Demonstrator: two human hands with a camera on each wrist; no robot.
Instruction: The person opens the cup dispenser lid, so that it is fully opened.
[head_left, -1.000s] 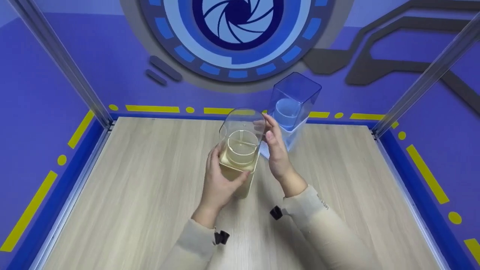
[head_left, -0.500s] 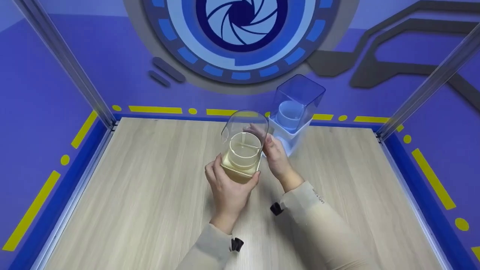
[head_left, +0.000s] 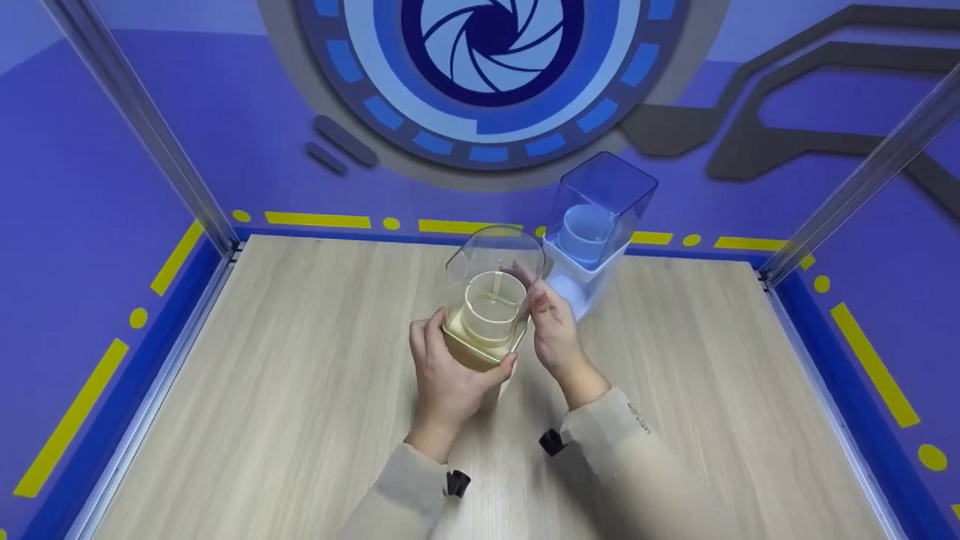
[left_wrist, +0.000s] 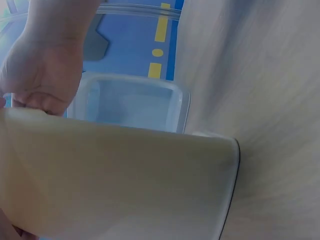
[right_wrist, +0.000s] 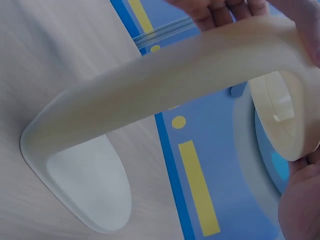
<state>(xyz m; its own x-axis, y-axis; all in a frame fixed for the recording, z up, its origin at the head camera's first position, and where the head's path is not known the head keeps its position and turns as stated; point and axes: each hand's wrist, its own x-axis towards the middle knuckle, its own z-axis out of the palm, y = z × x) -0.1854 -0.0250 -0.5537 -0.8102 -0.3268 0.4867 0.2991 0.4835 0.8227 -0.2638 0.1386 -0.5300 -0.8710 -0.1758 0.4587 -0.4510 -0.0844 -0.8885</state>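
In the head view, my left hand (head_left: pixel 450 367) grips the front and left side of a cream-coloured stand (head_left: pixel 480 354), fingers on the left and thumb at the front right corner. A clear rounded cover (head_left: pixel 491 244) rises from its top around a cream ring (head_left: pixel 495 330). My right hand (head_left: pixel 559 337) holds the cover's right side, thumb outside and fingers visible behind through the clear wall. In the right wrist view, the stand's curved C-shaped body (right_wrist: pixel 145 90) leads to a white-topped foot (right_wrist: pixel 92 185). Whether the foot touches the table cannot be told.
Behind to the right, a pale blue stand (head_left: pixel 577 289) carries a square clear cover (head_left: pixel 607 180) and a blue ring (head_left: pixel 587 234). Blue printed walls (head_left: pixel 150 120) and metal corner posts (head_left: pixel 165 150) enclose the wood-look table (head_left: pixel 315 360).
My right hand's fingers have moved from beside the clear cover to behind it, with the thumb against its side. The cream stand has turned slightly in my left hand. The view has shifted slightly.
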